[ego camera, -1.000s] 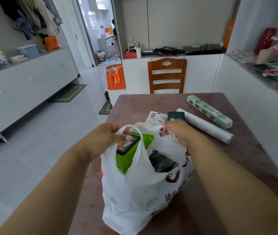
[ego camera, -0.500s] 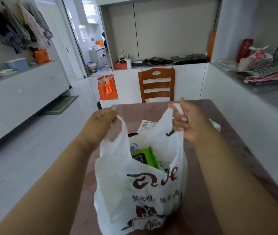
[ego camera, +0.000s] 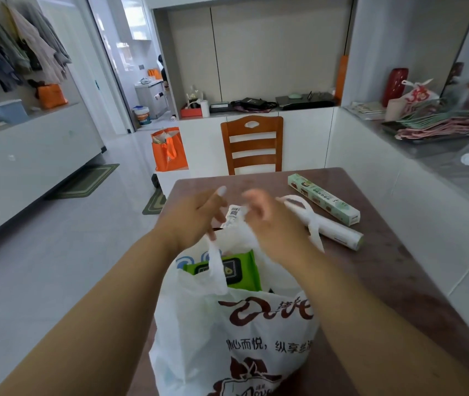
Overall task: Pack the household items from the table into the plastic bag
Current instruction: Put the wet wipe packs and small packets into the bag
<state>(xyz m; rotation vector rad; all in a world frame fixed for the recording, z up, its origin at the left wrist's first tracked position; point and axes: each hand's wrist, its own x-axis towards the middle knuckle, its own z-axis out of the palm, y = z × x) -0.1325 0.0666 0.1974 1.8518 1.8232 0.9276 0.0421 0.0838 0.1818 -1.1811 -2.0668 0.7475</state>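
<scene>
A white plastic bag [ego camera: 236, 332] with brown print stands on the brown table [ego camera: 393, 270], its mouth gaping. Inside it lies a green wipes pack [ego camera: 227, 271], with a blue-and-white item [ego camera: 187, 261] behind that. My left hand [ego camera: 196, 220] is above the bag's far rim and holds the left handle, which hangs down over the green pack. My right hand [ego camera: 270, 224], blurred, has curled fingers on the right handle, whose loop sticks out to its right. Lying on the table are a green box [ego camera: 324, 200], a white roll [ego camera: 341, 237] and a white barcoded packet [ego camera: 234, 214].
A wooden chair [ego camera: 251, 144] stands at the table's far end. An orange bag [ego camera: 169, 150] sits on the floor beyond the table's left corner. A cluttered counter [ego camera: 441, 130] runs along the right, and tiled floor lies to the left.
Both hands held the handles raised and apart; they have since come together over the bag's far rim. The bag has sagged and its mouth shows the green pack.
</scene>
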